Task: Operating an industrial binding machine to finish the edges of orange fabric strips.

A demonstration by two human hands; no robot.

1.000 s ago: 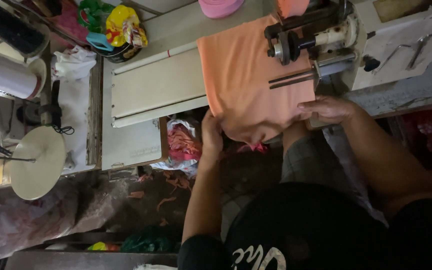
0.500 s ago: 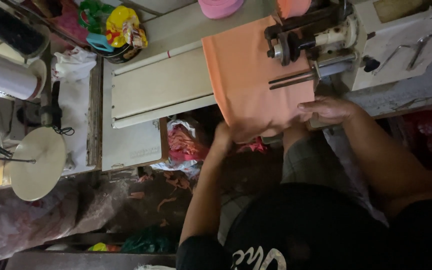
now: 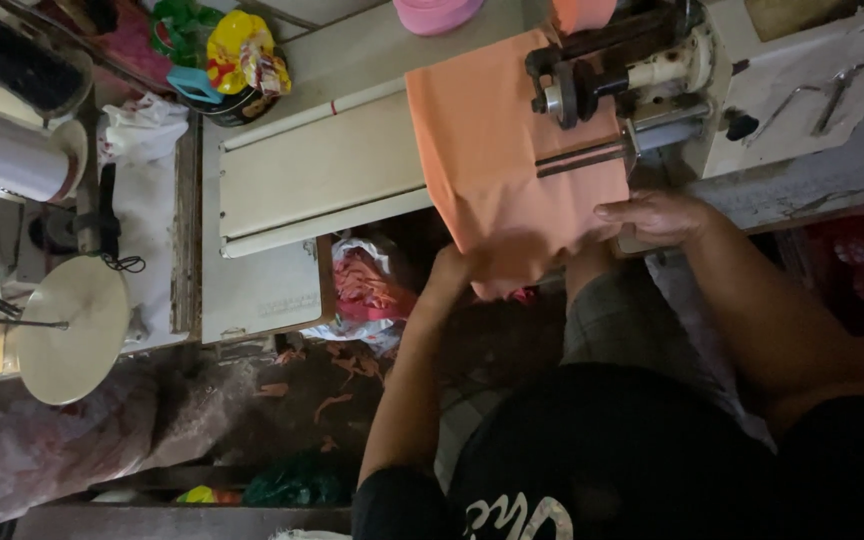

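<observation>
My left hand [image 3: 449, 268] gripped the cloth [image 3: 512, 170] edge (below the table [image 3: 322, 170]) | my right hand [image 3: 652, 215] lay flat on it, open | sewing machine [image 3: 692, 75] stood above.

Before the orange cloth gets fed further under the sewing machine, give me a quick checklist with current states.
1. Left hand on the near edge of the orange cloth: ok.
2. Right hand flat on the cloth's right side: ok.
3. Fingers clear of the needle: cannot tell, hidden by the cream sewing machine head.
4. Cloth lying smooth on the pale machine table: ok.
5. Cloth's near edge hangs off the table: not ok.
</observation>
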